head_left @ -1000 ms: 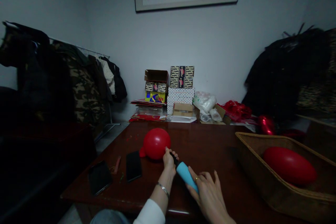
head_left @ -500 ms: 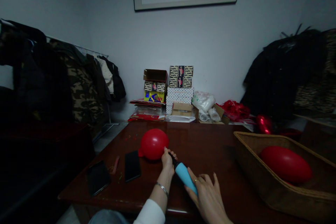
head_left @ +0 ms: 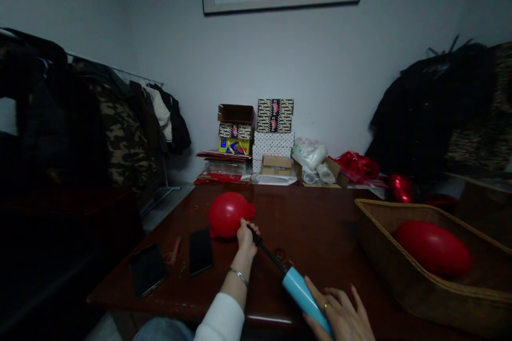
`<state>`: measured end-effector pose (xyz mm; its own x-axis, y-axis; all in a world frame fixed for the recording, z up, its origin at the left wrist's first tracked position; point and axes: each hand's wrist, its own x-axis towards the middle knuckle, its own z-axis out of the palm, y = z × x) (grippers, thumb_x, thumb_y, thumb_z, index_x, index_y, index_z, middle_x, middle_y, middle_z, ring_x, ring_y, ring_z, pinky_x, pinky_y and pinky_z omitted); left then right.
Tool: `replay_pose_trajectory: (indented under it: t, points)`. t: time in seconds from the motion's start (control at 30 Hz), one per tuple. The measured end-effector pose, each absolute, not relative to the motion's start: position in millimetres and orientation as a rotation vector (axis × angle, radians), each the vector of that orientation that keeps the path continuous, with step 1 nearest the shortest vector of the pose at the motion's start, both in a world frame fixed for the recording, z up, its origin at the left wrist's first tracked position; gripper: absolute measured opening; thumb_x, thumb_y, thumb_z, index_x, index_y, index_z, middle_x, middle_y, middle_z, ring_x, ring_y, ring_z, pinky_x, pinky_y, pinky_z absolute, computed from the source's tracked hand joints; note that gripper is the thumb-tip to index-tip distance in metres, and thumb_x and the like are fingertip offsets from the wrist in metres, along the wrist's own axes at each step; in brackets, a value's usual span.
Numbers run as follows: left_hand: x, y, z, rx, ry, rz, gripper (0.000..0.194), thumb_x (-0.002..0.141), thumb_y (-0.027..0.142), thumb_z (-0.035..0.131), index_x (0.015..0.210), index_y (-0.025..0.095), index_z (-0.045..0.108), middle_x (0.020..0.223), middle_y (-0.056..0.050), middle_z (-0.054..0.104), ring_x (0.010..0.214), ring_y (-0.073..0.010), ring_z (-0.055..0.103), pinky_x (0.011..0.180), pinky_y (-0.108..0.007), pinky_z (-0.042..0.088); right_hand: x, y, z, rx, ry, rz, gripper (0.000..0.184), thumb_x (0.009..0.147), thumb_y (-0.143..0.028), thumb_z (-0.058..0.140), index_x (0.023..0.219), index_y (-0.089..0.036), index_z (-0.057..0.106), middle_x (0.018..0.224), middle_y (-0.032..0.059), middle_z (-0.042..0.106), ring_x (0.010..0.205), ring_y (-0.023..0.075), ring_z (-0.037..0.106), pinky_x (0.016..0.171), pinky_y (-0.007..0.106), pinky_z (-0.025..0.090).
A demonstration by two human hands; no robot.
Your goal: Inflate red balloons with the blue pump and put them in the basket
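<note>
My left hand (head_left: 247,235) is closed at the near side of a red balloon (head_left: 228,214), by the black end of a hand pump. The balloon is round, partly filled, with small red bulges at its edge; its neck is hidden by my fingers. A black rod joins that end to the pump's light-blue barrel (head_left: 301,294). My right hand (head_left: 339,313) grips the barrel between thumb and fingers, some fingertips raised off it. Under the rod lies a small dark ring-shaped thing (head_left: 282,256), too dim to name.
On the right stands a wicker basket (head_left: 416,290) holding a larger red balloon (head_left: 434,249). Two dark phone-like slabs (head_left: 200,252) and a small reddish strip (head_left: 175,250) lie at the left of the brown table (head_left: 320,213). Stacked boxes (head_left: 274,152) stand behind it.
My right hand has drawn the blue barrel down and right, exposing the black rod. My left hand and the balloon have shifted slightly left; a red bulge now shows at the balloon's right.
</note>
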<state>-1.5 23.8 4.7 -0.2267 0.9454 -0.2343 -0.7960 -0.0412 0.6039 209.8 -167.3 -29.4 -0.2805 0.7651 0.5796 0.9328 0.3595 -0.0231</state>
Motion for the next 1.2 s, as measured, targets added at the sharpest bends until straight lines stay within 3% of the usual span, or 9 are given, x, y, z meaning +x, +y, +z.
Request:
replay_pose_trajectory:
  t: [0.1, 0.33, 0.47, 0.97, 1.2]
  points:
    - [0, 24, 5, 0.266, 0.743, 1.640, 0.032, 0.086, 0.040, 0.046, 0.063, 0.019, 0.040, 0.047, 0.006, 0.038, 0.036, -0.0067, 0.037, 0.037, -0.018, 0.030, 218, -169, -35, -1.474, -2.110, -0.450, 0.063, 0.081, -0.052, 0.049, 0.137, -0.040, 0.023, 0.088, -0.0037, 0.069, 0.089, 0.0257, 0.060, 0.093, 0.059, 0.023]
    - [16, 15, 1, 0.296, 0.735, 1.619, 0.035, 0.082, 0.048, 0.050, 0.065, 0.019, 0.039, 0.048, 0.006, 0.039, 0.037, -0.0067, 0.037, 0.037, -0.018, 0.030, 198, -164, -6, -1.632, -2.095, -0.205, 0.049, 0.083, -0.048, 0.048, 0.130, -0.037, 0.040, 0.099, 0.0001, 0.067, 0.098, 0.0246, 0.056, 0.099, 0.059, 0.016]
    - [28, 5, 0, 0.309, 0.752, 1.573, 0.036, 0.081, 0.050, 0.050, 0.065, 0.019, 0.039, 0.048, 0.006, 0.040, 0.037, -0.0070, 0.038, 0.038, -0.019, 0.031, 171, -152, 18, -1.716, -2.080, -0.124, 0.047, 0.085, -0.044, 0.047, 0.130, -0.032, 0.043, 0.094, 0.0018, 0.067, 0.100, 0.0244, 0.053, 0.101, 0.057, 0.012]
    - [26, 7, -7, 0.347, 0.763, 1.584, 0.039, 0.077, 0.053, 0.055, 0.065, 0.019, 0.040, 0.047, 0.006, 0.040, 0.037, -0.0069, 0.038, 0.038, -0.020, 0.031, 151, -142, 23, -1.750, -2.084, -0.147, 0.048, 0.085, -0.043, 0.046, 0.130, -0.026, 0.044, 0.093, 0.0046, 0.067, 0.096, 0.0249, 0.053, 0.102, 0.056, 0.013]
    - [23, 8, -5, 0.317, 0.767, 1.583, 0.038, 0.081, 0.052, 0.050, 0.065, 0.019, 0.038, 0.046, 0.006, 0.039, 0.036, -0.0065, 0.037, 0.036, -0.018, 0.029, 170, -155, 6, -1.708, -2.101, -0.106, 0.050, 0.086, -0.050, 0.042, 0.132, -0.031, 0.041, 0.096, 0.0051, 0.067, 0.098, 0.0251, 0.055, 0.101, 0.059, 0.013]
